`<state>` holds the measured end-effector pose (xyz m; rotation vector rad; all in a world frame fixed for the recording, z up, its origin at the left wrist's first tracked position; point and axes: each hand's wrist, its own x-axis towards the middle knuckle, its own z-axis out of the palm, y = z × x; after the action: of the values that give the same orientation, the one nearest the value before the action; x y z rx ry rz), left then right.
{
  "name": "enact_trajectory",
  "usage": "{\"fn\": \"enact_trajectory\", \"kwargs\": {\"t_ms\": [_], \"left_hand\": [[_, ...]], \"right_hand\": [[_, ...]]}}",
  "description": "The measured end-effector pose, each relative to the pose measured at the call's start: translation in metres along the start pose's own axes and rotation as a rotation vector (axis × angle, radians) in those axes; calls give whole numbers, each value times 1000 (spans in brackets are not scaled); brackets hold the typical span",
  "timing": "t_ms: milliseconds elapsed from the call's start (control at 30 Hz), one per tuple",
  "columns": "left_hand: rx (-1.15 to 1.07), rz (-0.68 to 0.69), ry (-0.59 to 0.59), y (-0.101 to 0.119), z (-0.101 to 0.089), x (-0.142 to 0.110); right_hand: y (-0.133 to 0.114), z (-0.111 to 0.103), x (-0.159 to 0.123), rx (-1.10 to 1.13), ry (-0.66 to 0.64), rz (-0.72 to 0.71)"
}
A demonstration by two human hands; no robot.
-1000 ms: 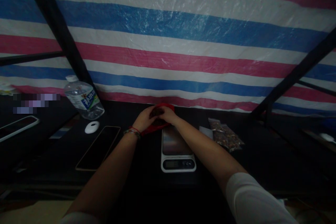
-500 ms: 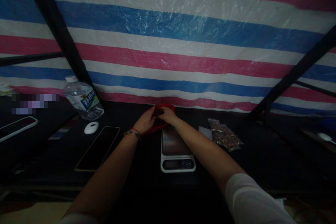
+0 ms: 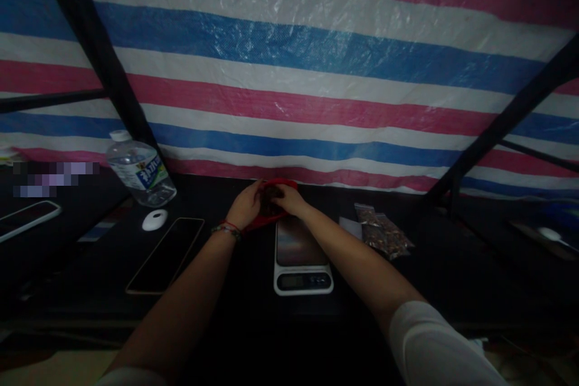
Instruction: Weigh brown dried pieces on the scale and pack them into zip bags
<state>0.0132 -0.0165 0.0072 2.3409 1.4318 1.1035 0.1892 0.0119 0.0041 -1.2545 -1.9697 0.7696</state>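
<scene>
At the back middle of the black table lies a red bag [image 3: 289, 183], its mouth spread and dark brown bits [image 3: 271, 194] showing inside. My left hand [image 3: 245, 205], with bracelets at the wrist, grips the bag's left side; its fingertips are partly hidden. From the right, my right hand [image 3: 291, 200] reaches over the opening, its fingers curled down into the dark bits. What those fingers hold is too dark to make out. Just in front of the bag stands a white kitchen scale [image 3: 304, 283], partly under my right forearm.
Small clear bags of brown dried bits [image 3: 384, 232] lie to the right, beside a pale packet [image 3: 350, 227]. On the left are a phone [image 3: 166, 256], a white mouse [image 3: 154, 219] and a plastic bottle [image 3: 141, 172]. Behind hangs a striped tarpaulin [image 3: 307, 102], with slanted black frame bars [image 3: 102, 54].
My left hand has shifted slightly left and the bag's mouth shows wider, with more of the dark bits visible. My right hand stays over the bag. The whole view has moved a little.
</scene>
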Motion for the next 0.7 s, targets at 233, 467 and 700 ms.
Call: {"fn": "enact_trajectory", "kwargs": {"t_ms": [233, 467, 700], "left_hand": [[62, -41, -66, -1, -2, -1], [235, -39, -247, -3, -5, 1], [228, -17, -336, 3, -1, -3]], "right_hand": [[9, 2, -1, 33, 40, -36], [-2, -18, -26, 25, 44, -39], [-14, -62, -83, 8, -126, -61]]}}
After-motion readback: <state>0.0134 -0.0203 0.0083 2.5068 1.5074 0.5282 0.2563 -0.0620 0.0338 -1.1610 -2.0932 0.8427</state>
